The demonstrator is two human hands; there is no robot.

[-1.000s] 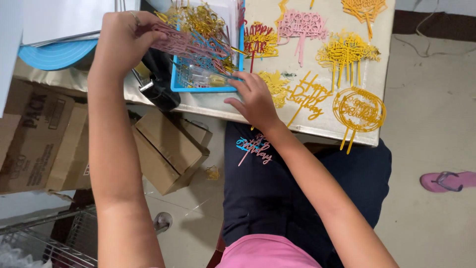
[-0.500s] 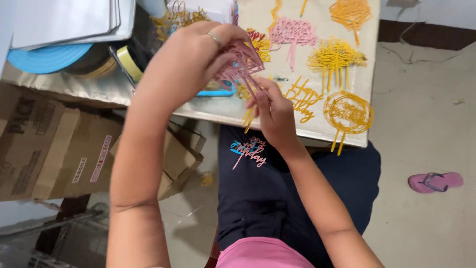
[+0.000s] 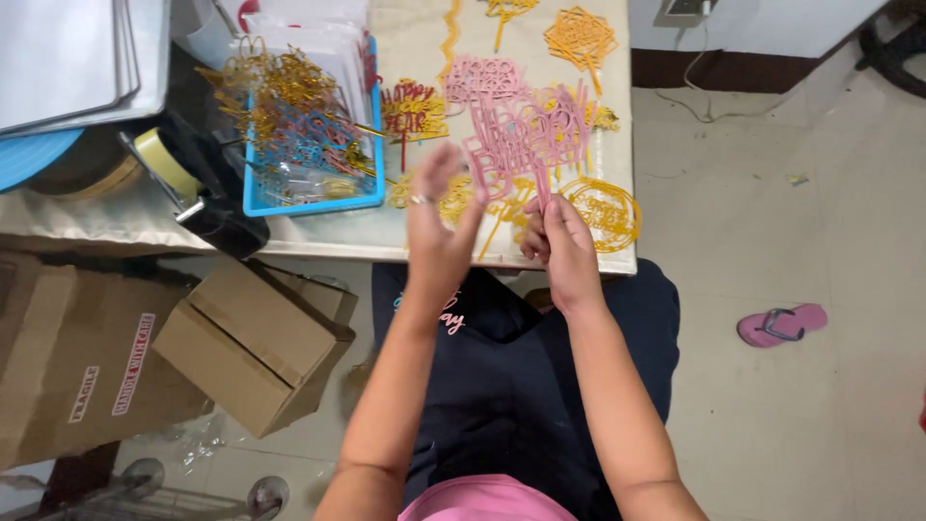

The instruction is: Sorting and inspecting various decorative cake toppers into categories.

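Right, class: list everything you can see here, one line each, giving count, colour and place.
pink toppers: a bunch, pink, held up in right hand
yellow toppers: several, yellow, spread on the table
tray: one, blue, on the table, full of gold toppers
tape: one roll, tan, left of the tray
boxes: two or more, brown, on the floor at left
sandal: one, pink, on the floor at right
left hand: open, ring on one finger, beside the pink toppers
right hand: grips the pink toppers' stems

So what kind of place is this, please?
Probably a small home workshop for packing party goods. Pink cake toppers are in the right hand, a blue tray holds gold toppers, and cardboard boxes stand on the floor beside the table.
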